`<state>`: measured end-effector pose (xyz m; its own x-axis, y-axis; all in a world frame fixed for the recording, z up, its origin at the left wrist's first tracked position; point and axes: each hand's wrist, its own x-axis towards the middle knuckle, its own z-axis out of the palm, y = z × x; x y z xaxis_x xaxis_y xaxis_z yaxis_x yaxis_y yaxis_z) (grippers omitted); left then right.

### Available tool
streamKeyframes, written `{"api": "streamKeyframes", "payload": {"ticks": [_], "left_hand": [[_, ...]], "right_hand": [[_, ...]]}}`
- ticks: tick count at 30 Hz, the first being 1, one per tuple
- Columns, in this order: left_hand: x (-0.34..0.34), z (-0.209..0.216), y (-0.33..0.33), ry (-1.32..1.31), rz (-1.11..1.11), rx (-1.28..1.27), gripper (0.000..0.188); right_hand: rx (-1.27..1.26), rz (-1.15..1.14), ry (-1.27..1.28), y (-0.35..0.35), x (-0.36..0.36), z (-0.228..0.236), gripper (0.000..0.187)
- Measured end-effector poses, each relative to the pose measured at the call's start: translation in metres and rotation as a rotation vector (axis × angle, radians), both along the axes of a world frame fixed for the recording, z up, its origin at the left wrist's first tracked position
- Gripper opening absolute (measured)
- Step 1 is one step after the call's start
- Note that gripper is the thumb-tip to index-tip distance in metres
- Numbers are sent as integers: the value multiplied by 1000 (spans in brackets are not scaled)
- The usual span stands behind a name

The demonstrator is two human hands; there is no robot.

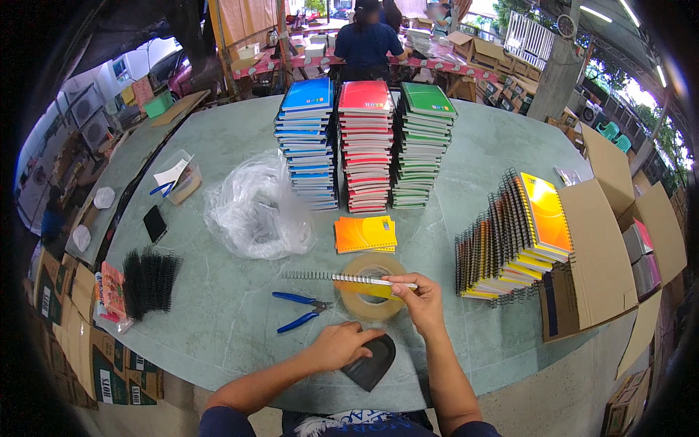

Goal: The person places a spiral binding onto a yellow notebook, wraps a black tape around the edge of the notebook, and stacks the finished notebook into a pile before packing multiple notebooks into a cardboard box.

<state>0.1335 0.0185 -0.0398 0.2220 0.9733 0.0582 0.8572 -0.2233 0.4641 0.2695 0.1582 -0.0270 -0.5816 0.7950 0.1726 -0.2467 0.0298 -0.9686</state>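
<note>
**Right hand [424, 302] clamped on a thin, yellow-covered notebook [368, 280]**

In the head view, the notebook is held edge-on over a wide roll of tan tape [373, 313], pinched in the right grip at its right end; a dark wire coil [307, 275] juts from it leftward. The left hand [338, 348] has its grip apart, fingers bent, touching a flat, round-ended black pad [375, 368]. Blue-handled metal cutters [317, 306] lie left of the tape on the grey-green bench [233, 313].
</note>
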Motion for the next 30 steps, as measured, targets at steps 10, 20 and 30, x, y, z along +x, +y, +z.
{"api": "streamKeyframes", "payload": {"ticks": [10,20,30], "left_hand": [[-14,49,7,-27,132,342,42],[-11,57,26,-148,332,606,31],[-8,98,47,-267,472,798,31]], "right_hand": [[-38,-85,-17,-4,-2,-3,15],[-57,-11,111,-11,-2,4,35],[5,66,-33,-7,9,-6,63]]}}
